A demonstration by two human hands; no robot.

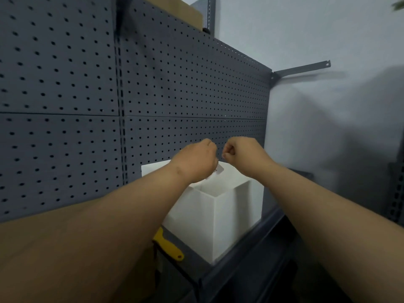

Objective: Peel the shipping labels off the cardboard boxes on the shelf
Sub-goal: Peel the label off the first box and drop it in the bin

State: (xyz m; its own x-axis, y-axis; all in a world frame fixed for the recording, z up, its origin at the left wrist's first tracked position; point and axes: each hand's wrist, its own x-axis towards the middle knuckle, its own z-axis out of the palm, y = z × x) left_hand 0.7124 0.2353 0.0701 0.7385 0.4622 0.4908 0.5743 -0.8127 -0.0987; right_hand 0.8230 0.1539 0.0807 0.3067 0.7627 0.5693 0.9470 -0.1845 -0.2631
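A grey pegboard (175,84) closes the far side, with bare wall to the right past its edge. Both my hands hover close together above an open white bin (218,215) on the shelf (251,248). My curled left hand (196,160) pinches a printed label (219,170). My right hand (240,154) is fisted, and I cannot tell whether it holds anything.

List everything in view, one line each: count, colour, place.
pegboard: two panel columns, dark grey, behind the shelf
shelf: one, dark grey, lower right
bin: one, white, open-topped, on the shelf
label scrap: one, white with dark print, above the bin
tool: one, yellow, left of the bin, partly hidden
cardboard box: one, brown, above the pegboard
bracket: one, grey, on the wall
left hand: fingers curled, holds the label scrap
right hand: fingers curled, contents unclear
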